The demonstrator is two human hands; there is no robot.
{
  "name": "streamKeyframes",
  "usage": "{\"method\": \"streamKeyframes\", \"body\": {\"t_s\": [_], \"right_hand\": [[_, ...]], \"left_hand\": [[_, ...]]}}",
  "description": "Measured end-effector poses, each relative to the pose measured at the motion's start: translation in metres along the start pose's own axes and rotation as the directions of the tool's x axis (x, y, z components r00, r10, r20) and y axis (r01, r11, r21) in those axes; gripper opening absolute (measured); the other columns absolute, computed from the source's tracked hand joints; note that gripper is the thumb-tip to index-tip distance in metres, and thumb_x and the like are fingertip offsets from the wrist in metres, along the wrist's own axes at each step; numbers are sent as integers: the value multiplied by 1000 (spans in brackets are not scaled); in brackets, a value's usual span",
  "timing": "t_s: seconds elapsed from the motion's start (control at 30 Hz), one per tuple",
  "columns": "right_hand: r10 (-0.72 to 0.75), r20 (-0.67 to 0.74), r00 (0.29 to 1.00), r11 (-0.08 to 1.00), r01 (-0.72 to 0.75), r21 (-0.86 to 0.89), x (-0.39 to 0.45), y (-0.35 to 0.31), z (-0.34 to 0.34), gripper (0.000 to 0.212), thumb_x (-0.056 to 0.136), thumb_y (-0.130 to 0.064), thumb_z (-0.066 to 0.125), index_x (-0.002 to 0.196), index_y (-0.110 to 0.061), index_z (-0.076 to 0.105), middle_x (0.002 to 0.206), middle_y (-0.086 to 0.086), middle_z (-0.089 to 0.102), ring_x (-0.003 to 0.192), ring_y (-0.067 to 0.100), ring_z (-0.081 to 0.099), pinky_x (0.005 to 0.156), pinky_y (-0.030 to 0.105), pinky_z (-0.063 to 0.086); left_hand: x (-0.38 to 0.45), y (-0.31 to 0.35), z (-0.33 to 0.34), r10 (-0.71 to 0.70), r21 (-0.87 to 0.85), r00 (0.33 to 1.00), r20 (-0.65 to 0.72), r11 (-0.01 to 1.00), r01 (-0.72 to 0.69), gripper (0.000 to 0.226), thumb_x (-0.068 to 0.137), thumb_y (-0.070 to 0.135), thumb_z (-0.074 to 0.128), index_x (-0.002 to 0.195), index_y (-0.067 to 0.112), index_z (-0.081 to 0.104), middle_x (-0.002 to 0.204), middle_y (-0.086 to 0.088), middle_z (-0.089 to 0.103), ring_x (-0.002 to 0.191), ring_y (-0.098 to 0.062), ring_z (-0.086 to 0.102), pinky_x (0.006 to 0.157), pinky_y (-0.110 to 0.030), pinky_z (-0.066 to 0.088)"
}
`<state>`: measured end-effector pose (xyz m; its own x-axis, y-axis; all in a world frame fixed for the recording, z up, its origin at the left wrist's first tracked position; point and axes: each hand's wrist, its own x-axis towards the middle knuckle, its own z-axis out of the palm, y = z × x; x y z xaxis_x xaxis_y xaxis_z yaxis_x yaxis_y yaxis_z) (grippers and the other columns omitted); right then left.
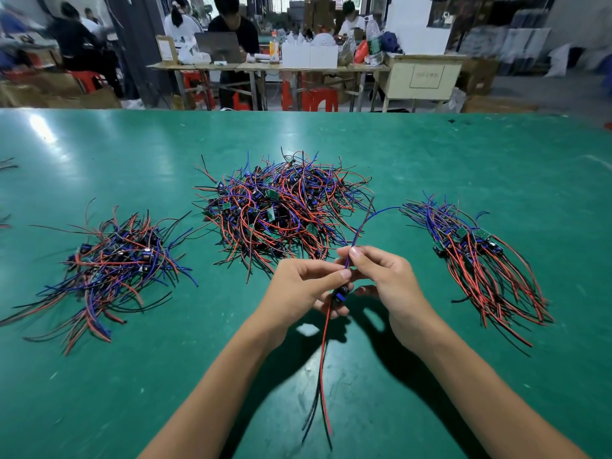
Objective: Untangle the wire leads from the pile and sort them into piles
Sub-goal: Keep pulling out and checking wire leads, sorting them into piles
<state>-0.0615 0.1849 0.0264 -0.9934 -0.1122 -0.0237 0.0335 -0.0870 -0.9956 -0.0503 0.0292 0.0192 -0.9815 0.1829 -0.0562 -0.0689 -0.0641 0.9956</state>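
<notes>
We hold one wire lead [341, 294] just in front of the big pile [281, 207]. Our left hand [306, 286] pinches it. Our right hand [385, 279] pinches its blue wire [367, 220].

The counter [430, 160] is plain green. The wire leads [281, 207] in each pile are red, blue and black, with small green boards [272, 193] among them.

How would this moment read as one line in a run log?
step: untangling | hands: left hand and right hand hold one wire lead | tangled pile: remains
</notes>
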Motion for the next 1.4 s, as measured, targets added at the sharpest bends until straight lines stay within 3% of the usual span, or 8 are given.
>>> {"method": "streamKeyframes", "body": {"t_s": [0.2, 0.43, 0.63, 0.83, 0.93, 1.03, 1.2, 1.4], "right_hand": [[-51, -63, 997, 999, 51, 3, -3, 13, 9, 21, 104, -15, 54, 96, -8, 73, 79, 0, 74, 65, 5, 67, 53, 15, 50], [-126, -103, 987, 971, 102, -215, 0, 29, 19, 26, 90, -37, 50, 85, -32, 75, 77, 0, 73, 67, 23, 67, 57, 36, 52], [1, -289, 957, 1000, 7, 25, 9, 20, 13, 28, 100, -16, 45, 80, -22, 64, 88, 2, 75, 52, 16, 52, 38, 21, 39], [65, -421, 905, 995, -28, 92, 17, 3, -11, 27, 100, -12, 41, 86, -19, 63, 88, -2, 75, 57, 10, 53, 44, 21, 44], [206, -301, 931, 937, -99, 336, 20, 0, -15, 25, 102, -18, 44, 84, -22, 60, 77, -8, 73, 63, 10, 53, 57, 25, 42], [358, -31, 933, 735, -261, 626, 23, -5, -26, 19, 90, -16, 51, 72, -22, 56, 68, -9, 63, 63, 12, 51, 66, 27, 34], [487, 68, 871, 612, -396, 684, 22, -5, -36, 10, 73, -12, 57, 65, -18, 53, 61, -7, 56, 61, 14, 49, 65, 26, 30], [214, -48, 976, 914, -183, 361, 20, 0, -28, 39, 107, -41, 36, 107, -24, 70, 94, -5, 78, 69, 9, 64, 67, 24, 46]], "left_hand": [[1, -6, 5, 34, 98, 999, -22, 995, -32, 14, 97, 7, 65, 97, 4, 79, 75, -4, 75, 55, -24, 70, 52, -26, 58], [2, -8, 8, 82, 148, 994, -68, 986, -71, 22, 95, 3, 63, 82, -8, 77, 61, -7, 65, 49, -17, 63, 59, -37, 60], [-1, -12, 17, 22, 115, 1000, -4, 993, -22, 19, 94, 4, 68, 83, -7, 78, 73, -21, 73, 59, -27, 61, 53, -29, 58], [-3, -12, 26, -34, 165, 998, 58, 986, 24, 17, 92, 6, 70, 88, -8, 78, 77, -19, 76, 49, -25, 62, 50, -27, 55], [-3, -9, 25, -56, 126, 995, 86, 991, 45, 14, 92, 4, 70, 88, -6, 78, 77, -21, 75, 43, -19, 59, 48, -23, 52], [-5, -5, 18, -79, 80, 990, 117, 994, 70, 15, 91, 2, 68, 82, -2, 79, 77, -22, 74, 46, -20, 59, 49, -24, 54], [-6, 0, 12, -105, 154, 980, 167, 985, 79, 12, 92, 3, 69, 89, -2, 79, 79, -20, 75, 46, -19, 59, 54, -30, 52], [-7, 2, 11, -37, 38, 998, 57, 999, 34, 15, 95, 12, 67, 97, 5, 80, 86, -13, 77, 55, -19, 66, 55, -23, 56]]}}
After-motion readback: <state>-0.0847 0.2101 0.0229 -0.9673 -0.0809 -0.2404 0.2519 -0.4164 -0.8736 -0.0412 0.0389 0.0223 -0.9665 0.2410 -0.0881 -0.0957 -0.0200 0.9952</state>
